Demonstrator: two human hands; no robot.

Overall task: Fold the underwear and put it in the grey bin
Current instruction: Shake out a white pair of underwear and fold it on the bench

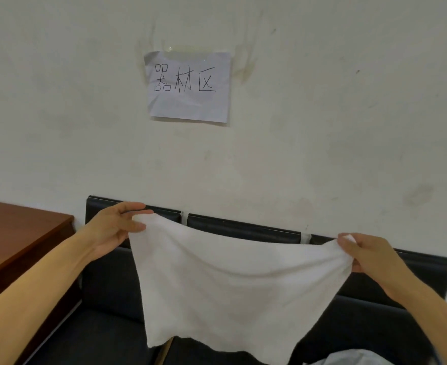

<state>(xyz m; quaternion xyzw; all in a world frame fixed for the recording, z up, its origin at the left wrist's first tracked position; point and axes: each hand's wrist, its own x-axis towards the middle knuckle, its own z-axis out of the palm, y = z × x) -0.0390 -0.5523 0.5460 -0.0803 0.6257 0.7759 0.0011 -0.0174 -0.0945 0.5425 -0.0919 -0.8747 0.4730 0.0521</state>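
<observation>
White underwear (233,285) hangs spread out in the air in front of a black sofa. My left hand (114,227) pinches its top left corner. My right hand (367,256) grips its top right corner. The cloth sags in the middle and its lower edge dangles above the sofa seat. No grey bin shows in the head view.
The black sofa (270,230) stands against a white wall. A brown wooden table (14,238) is at the left. A paper sign with handwriting (188,86) is taped to the wall. A pale grey cloth (349,358) lies at the bottom edge, right of centre.
</observation>
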